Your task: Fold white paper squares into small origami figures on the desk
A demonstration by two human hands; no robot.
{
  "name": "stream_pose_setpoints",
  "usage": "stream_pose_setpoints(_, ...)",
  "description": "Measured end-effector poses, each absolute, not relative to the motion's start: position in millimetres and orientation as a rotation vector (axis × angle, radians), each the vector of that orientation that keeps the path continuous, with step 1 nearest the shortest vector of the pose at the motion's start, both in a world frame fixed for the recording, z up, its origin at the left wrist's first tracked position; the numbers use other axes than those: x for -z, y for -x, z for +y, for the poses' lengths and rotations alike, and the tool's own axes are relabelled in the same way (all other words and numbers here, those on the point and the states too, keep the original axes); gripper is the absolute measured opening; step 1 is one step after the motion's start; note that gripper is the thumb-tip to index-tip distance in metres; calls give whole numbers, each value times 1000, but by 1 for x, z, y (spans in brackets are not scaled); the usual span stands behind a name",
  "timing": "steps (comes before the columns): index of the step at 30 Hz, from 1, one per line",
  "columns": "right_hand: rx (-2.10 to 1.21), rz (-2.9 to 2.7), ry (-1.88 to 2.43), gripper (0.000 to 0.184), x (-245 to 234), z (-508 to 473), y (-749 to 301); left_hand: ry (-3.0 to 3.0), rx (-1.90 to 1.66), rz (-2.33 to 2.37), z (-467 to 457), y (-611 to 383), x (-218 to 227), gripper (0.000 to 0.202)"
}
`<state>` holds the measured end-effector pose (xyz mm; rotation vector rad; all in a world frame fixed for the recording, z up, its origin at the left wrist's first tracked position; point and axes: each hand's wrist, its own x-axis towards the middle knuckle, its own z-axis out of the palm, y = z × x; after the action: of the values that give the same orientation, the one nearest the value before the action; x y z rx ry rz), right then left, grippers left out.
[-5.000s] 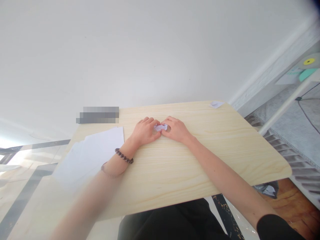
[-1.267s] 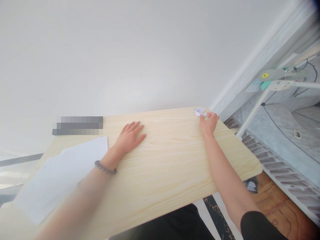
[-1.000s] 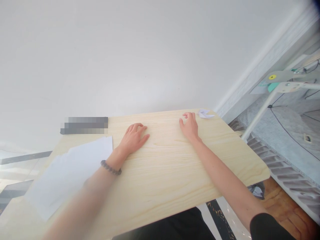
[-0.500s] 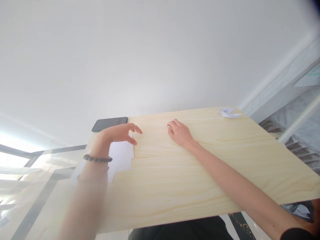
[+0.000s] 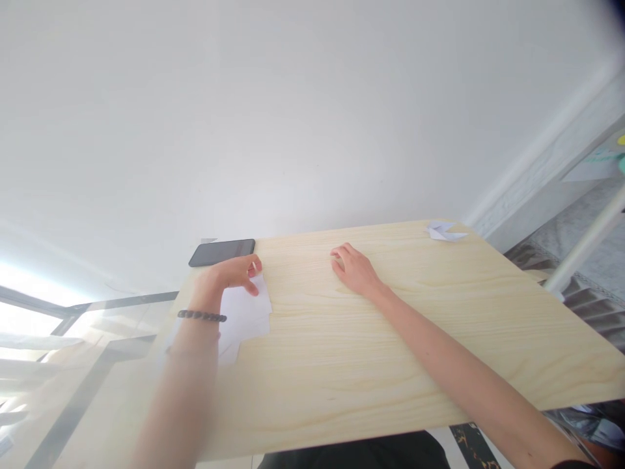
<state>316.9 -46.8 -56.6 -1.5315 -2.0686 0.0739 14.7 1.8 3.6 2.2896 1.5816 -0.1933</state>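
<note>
Over the white sheets of paper (image 5: 247, 312) at the left side of the table is my left hand (image 5: 237, 273), a dark beaded bracelet (image 5: 202, 316) on its wrist. Its fingers curl down while the thumb stays apart, with nothing held between them. Whether the fingertips touch the top sheet I cannot tell. My right hand (image 5: 355, 268) rests on the bare wood near the middle of the table (image 5: 312, 371). Its fingers are loosely bent, a gap separates them from the thumb, and it holds nothing.
A dark phone (image 5: 222, 252) lies at the far left corner, just beyond my left hand. Near the far right corner sits a folded white paper piece (image 5: 445, 232). A pale wall (image 5: 312, 117) rises behind the table's far edge.
My left hand's fingers have curled in and down over the paper from a wider spread. My right hand stays at much the same spot. The view has shifted slightly.
</note>
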Motion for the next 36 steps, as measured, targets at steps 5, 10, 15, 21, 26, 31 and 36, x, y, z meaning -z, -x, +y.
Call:
stream_pose_setpoints(5,-101,-2072,1523,21,57,-47,-318,-2215,250,1554,3,-18,-10,40)
stream_pose_setpoints(10,-122,-2065,1521,20,57,-47,-319,-2178,185,1552,3,-17,-19,41)
stream_pose_setpoints(15,-129,-2069,1497,20,57,-48,-320,-2155,150,1563,4,-18,-18,42)
stream_pose_setpoints(21,-152,-2062,1502,20,56,-49,-319,-2154,61,1592,5,-22,-17,56)
stream_pose_setpoints(26,-158,-2062,1497,21,57,-48,-320,-2081,83,1627,5,-26,-23,46)
stream_pose_setpoints(31,-161,-2055,1488,21,58,-47,-320,-2082,35,1668,4,-28,-23,38)
stream_pose_setpoints(36,-161,-2054,1469,20,59,-46,-320,-2121,-89,1570,1,-28,-26,35)
